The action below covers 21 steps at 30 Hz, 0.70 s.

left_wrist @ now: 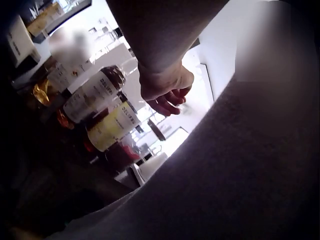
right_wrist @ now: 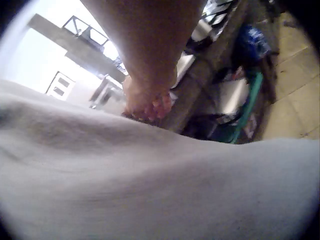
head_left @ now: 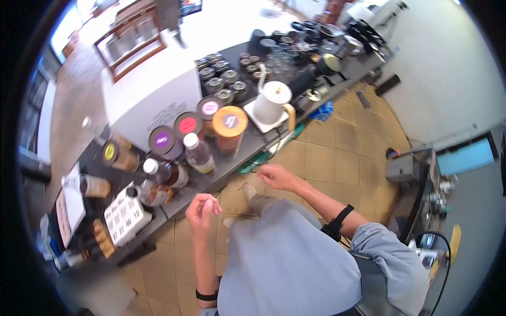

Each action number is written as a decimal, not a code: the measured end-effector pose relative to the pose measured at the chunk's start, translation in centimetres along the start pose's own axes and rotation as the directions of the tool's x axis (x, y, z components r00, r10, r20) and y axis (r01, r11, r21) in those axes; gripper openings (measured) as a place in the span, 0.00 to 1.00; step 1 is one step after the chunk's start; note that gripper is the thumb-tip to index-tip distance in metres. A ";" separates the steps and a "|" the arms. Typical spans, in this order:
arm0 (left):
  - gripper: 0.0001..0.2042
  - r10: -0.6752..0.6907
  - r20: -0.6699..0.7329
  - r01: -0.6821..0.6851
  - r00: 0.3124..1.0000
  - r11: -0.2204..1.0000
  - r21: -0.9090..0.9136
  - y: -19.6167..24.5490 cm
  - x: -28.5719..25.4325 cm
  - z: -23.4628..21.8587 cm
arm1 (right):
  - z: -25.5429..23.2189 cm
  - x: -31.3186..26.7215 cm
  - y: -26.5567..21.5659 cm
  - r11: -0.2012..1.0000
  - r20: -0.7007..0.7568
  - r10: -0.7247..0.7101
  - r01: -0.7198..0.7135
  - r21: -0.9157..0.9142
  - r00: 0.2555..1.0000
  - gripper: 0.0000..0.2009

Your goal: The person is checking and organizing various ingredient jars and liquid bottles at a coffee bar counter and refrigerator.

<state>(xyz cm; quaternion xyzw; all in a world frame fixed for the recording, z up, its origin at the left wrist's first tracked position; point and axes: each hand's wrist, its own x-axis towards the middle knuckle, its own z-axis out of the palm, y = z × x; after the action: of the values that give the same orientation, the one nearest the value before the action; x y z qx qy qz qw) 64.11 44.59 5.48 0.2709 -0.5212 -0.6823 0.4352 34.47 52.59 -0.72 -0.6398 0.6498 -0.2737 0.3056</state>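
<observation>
In the head view my left hand (head_left: 202, 211) hangs in front of the counter with fingers loosely curled and holds nothing. Nearest to it are a bottle of amber pieces (head_left: 156, 194), a dark bottle with a white cap (head_left: 167, 173) and a clear bottle with a white cap (head_left: 199, 154). My right hand (head_left: 276, 177), also loosely curled and holding nothing, is in the air off the counter's edge, below the white gooseneck kettle (head_left: 273, 103). The left wrist view has the left hand (left_wrist: 166, 91) beside a yellow-labelled bottle (left_wrist: 114, 125). In the right wrist view, cloth partly covers the right hand (right_wrist: 149, 102).
Several lidded jars, one with an orange lid (head_left: 230, 122), line the dark counter (head_left: 232, 171). Small glass jars (head_left: 221, 79) stand behind them. A white sign with numbers (head_left: 126, 218) is at the left. A green-rimmed bin (right_wrist: 247, 107) sits beneath the counter, above the tiled floor (head_left: 327, 163).
</observation>
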 end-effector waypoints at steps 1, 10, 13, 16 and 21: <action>0.06 -0.050 0.055 0.051 0.997 0.999 -0.020 -0.5 0.3 0.5 | -0.1 -2.2 2.7 0.991 -0.002 0.129 -0.129 -0.027 0.992 0.07; 0.06 -0.170 0.494 0.207 0.853 0.978 -0.021 -1.6 5.5 7.3 | 4.0 -33.3 13.9 0.435 -0.150 0.895 -0.896 0.089 0.419 0.17; 0.06 -0.165 0.554 0.206 0.816 0.978 -0.013 -1.0 6.5 10.4 | 8.8 -40.6 15.1 0.222 -0.074 0.974 -0.968 0.119 0.214 0.15; 0.06 -0.166 0.580 0.210 0.798 0.978 -0.009 -1.1 7.0 13.8 | 11.8 -43.0 15.4 0.108 0.086 0.984 -0.914 0.391 0.153 0.11; 0.07 -0.248 0.541 0.230 0.804 0.968 0.102 -2.6 7.5 19.1 | 9.6 -41.6 17.2 -0.051 0.235 0.959 -0.719 0.694 0.158 0.07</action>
<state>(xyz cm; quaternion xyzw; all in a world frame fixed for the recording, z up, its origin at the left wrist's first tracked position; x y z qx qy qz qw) 44.05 47.33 9.57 0.1339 -0.5962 -0.7723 0.1736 30.00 95.03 -18.02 0.1362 0.7870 -0.3333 0.5011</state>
